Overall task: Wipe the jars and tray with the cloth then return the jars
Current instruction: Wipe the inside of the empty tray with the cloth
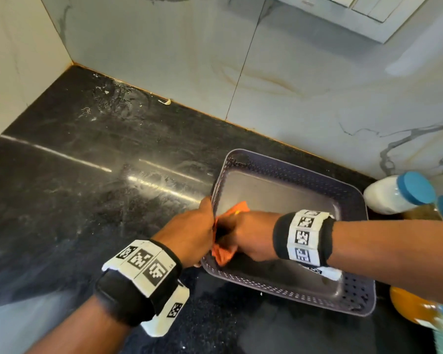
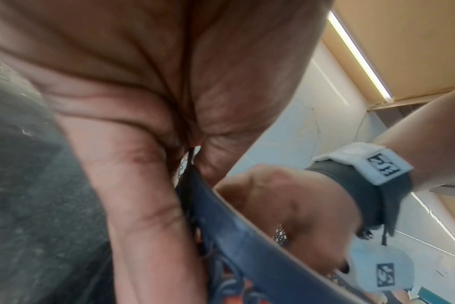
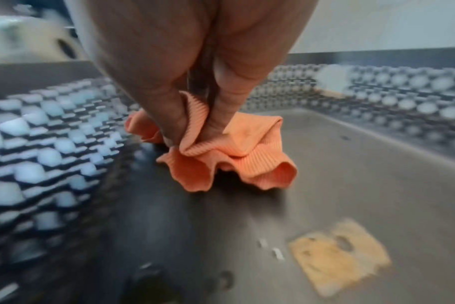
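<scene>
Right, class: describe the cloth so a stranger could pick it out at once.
Find the black counter, then the dark perforated tray on it. Inside, at the tray's left end, the right hand grips the cloth. It is the only soft, bright orange, ribbed thing there.

Left hand (image 1: pixel 193 233), forearm entering from lower left, grips the tray (image 1: pixel 353 205) rim, thumb inside and fingers (image 2: pixel 143 205) outside the wall. Right hand (image 1: pixel 246 236), forearm reaching across from the right, fingers (image 3: pixel 169 115) bunched around the cloth (image 3: pixel 237 162) (both wrists banded), pressing it down.
</scene>
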Demonstrator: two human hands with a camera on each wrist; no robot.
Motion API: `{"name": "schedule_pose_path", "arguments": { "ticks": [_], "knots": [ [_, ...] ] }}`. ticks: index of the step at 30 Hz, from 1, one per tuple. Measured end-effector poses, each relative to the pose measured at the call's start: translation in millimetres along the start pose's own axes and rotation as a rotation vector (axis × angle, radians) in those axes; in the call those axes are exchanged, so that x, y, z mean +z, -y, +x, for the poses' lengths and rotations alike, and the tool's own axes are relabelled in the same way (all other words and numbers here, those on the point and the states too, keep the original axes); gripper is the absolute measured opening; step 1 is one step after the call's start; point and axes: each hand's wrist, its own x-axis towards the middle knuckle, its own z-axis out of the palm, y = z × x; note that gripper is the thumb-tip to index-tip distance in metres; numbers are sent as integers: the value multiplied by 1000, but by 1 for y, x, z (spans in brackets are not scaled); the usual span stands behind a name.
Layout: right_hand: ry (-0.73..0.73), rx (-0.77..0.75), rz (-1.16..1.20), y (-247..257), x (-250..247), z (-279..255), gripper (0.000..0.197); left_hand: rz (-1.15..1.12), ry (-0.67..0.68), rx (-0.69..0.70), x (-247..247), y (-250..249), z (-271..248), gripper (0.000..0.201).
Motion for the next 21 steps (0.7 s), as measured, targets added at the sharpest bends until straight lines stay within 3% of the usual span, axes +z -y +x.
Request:
{"name": "schedule_pose_path", "arguments": {
  "ticks": [3, 5, 7, 12, 17, 21],
  "knots": [
    [258, -108, -173, 32, -1, 0, 23, 45, -19, -7, 5, -2, 1, 39],
    [302, -119, -211, 35, -6, 3, 20, 92, -22, 14, 5, -5, -1, 38],
    [263, -103, -234, 19, -14, 9, 20, 104, -15, 22, 5, -5, -2, 38],
    [144, 115, -286, -33, -43, 22, 35, 33, -30, -2, 2, 5, -2, 42],
    [14, 481, -128, -76, -41, 8, 28, -26, -40, -18, 3, 0, -9, 45],
    [32, 393, -43, -48, -31, 9, 28, 63, -87, -32, 14, -6, -11, 39]
  ]
}}
